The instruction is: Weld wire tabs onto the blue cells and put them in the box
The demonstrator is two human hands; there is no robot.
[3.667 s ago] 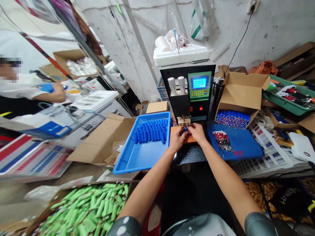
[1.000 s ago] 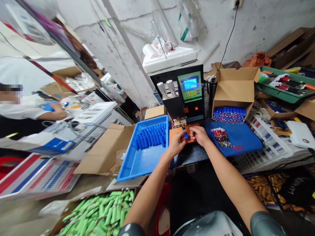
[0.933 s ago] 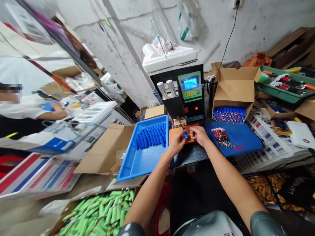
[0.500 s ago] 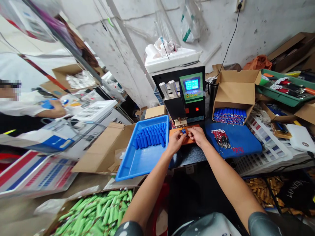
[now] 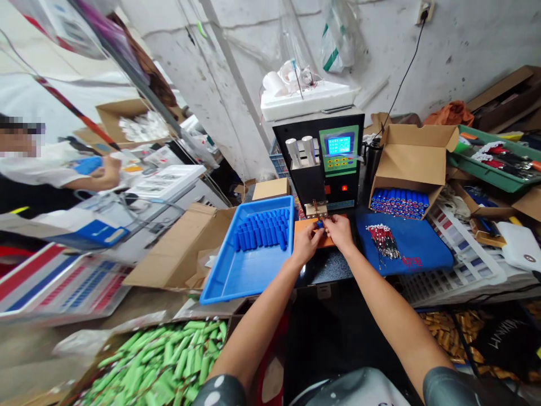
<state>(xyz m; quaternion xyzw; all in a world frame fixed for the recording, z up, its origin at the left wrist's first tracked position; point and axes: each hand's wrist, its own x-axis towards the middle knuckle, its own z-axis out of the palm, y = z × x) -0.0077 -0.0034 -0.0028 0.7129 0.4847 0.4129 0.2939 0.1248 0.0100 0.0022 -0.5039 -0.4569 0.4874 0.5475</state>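
Observation:
A blue battery cell (image 5: 320, 224), mostly hidden by fingers, is at the electrodes of a black spot welder (image 5: 345, 197). Its near side is gripped by my left hand (image 5: 306, 242), whose fingers are closed over the orange block (image 5: 301, 225). From the right, my right hand (image 5: 339, 232) pinches close against the cell, and what lies between its fingertips is too small to make out. Left of the hands, a blue tray (image 5: 236, 282) holds rows of blue battery cells (image 5: 262, 231). Red and black wire leads (image 5: 384, 241) lie on a blue mat (image 5: 426, 248) to the right.
An open cardboard box (image 5: 408, 160) of blue cells stands behind the mat. Green-wrapped cells (image 5: 169, 361) fill a box at lower left. A green bin (image 5: 486, 169) is at far right. Another person (image 5: 93, 175) works at a bench on the left.
Both hands have shifted slightly forward with the cell, closer to the welder's electrodes. The camera view has turned a little left. The other person's hand has moved slightly.

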